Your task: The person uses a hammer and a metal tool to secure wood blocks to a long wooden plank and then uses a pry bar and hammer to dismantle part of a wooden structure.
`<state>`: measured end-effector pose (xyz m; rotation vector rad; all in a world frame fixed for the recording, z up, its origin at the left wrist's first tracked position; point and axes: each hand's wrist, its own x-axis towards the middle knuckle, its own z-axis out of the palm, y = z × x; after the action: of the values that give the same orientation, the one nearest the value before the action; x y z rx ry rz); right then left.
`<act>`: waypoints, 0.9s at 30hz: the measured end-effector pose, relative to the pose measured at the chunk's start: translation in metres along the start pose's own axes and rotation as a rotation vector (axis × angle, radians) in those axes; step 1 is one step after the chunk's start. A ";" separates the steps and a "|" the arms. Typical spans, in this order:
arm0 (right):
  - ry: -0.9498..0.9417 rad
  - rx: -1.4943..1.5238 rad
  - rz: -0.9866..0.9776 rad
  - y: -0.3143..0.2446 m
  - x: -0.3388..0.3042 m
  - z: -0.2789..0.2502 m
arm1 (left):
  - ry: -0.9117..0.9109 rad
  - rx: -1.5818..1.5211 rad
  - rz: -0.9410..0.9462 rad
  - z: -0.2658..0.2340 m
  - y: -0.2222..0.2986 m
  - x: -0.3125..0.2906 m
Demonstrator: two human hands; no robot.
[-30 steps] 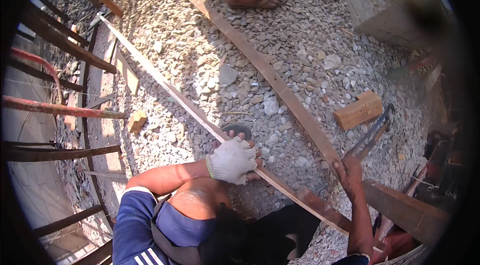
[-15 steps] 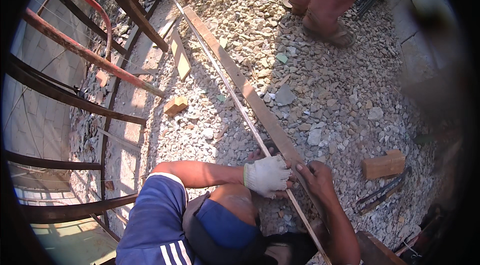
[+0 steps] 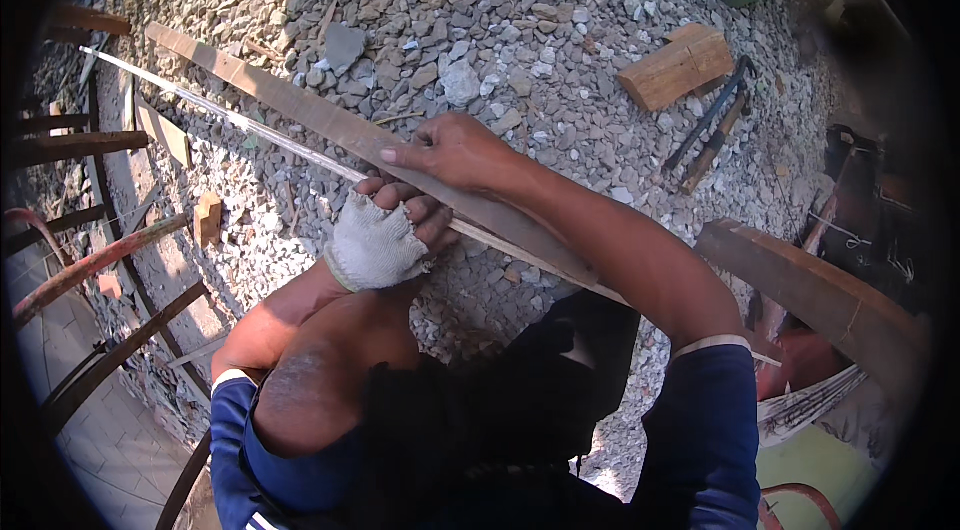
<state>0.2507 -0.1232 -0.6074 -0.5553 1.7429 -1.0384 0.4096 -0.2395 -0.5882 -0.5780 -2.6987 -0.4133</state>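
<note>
A long, flat wooden board [image 3: 290, 105] slants across the gravel from the far left toward my right forearm. Alongside its near edge runs a thin pale strip [image 3: 240, 121], which passes under my right arm. My left hand [image 3: 385, 235], in a white glove with bare fingertips, is closed around the strip, and its fingers reach the board's edge. Bare, my right hand [image 3: 455, 155] grips the board just beyond, thumb on its face and fingers curled over the far edge. My right forearm covers part of the board's near end.
On the gravel [image 3: 400, 30] at the right lie a wooden block [image 3: 675, 70] and a dark, narrow tool with a wooden handle [image 3: 715, 145]. A thick wooden beam [image 3: 810, 290] lies nearer. Curved metal bars [image 3: 100, 265] and a small wood block [image 3: 207, 220] are at left.
The view has swung to the right, so the board and strip lie at a flatter slant. Another person's legs have left the picture. Both hands keep their hold.
</note>
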 end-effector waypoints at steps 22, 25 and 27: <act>-0.007 -0.242 -0.402 0.018 0.021 -0.001 | -0.042 -0.083 0.031 0.000 -0.006 0.005; 0.010 -0.241 -0.386 0.030 0.017 -0.001 | -0.050 -0.077 0.016 0.001 -0.004 0.003; 0.024 -0.214 -0.385 0.031 0.016 0.000 | -0.043 -0.073 -0.004 0.000 -0.002 0.003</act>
<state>0.2468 -0.1192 -0.6417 -1.0482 1.8212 -1.1280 0.4069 -0.2402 -0.5873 -0.6079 -2.7354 -0.5085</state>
